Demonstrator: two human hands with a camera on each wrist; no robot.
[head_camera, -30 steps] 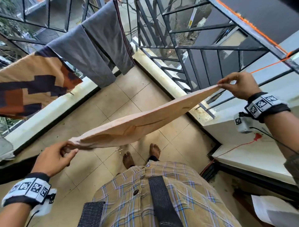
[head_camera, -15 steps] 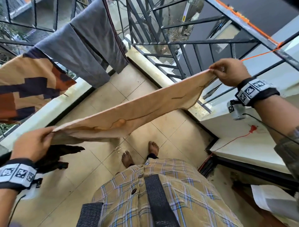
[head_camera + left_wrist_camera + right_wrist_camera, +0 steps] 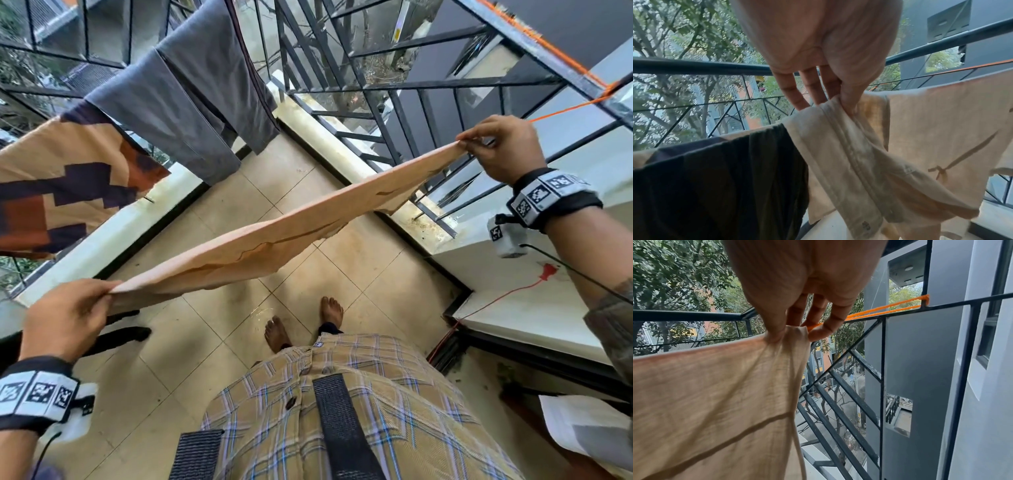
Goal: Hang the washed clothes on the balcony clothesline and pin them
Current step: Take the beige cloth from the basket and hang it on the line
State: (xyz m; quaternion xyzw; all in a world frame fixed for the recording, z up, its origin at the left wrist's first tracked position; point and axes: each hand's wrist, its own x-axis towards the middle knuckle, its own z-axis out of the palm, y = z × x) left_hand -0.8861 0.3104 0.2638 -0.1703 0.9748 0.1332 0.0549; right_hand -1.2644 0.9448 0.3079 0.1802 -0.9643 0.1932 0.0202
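Note:
A beige garment [image 3: 274,236] [image 3: 931,138] [image 3: 715,394] stretches between both hands across the balcony. My left hand [image 3: 68,315] [image 3: 830,91] pinches its hemmed near corner at the lower left. My right hand [image 3: 503,150] [image 3: 797,327] pinches the far corner at the upper right, right at the orange clothesline [image 3: 575,106] [image 3: 885,308], which runs to the metal railing. The line touches the right fingers in the right wrist view. No clothespins are in view.
A grey garment [image 3: 191,102] and a tan, brown and navy patterned cloth [image 3: 61,185] hang at the left. A dark garment [image 3: 715,186] hangs below my left hand. Black metal railing [image 3: 394,85] borders the tiled floor [image 3: 205,342]. My bare feet [image 3: 305,325] stand below.
Both hands have risen with the beige garment. The right hand has moved up to the orange line; the left has shifted left and up, pulling the cloth taut.

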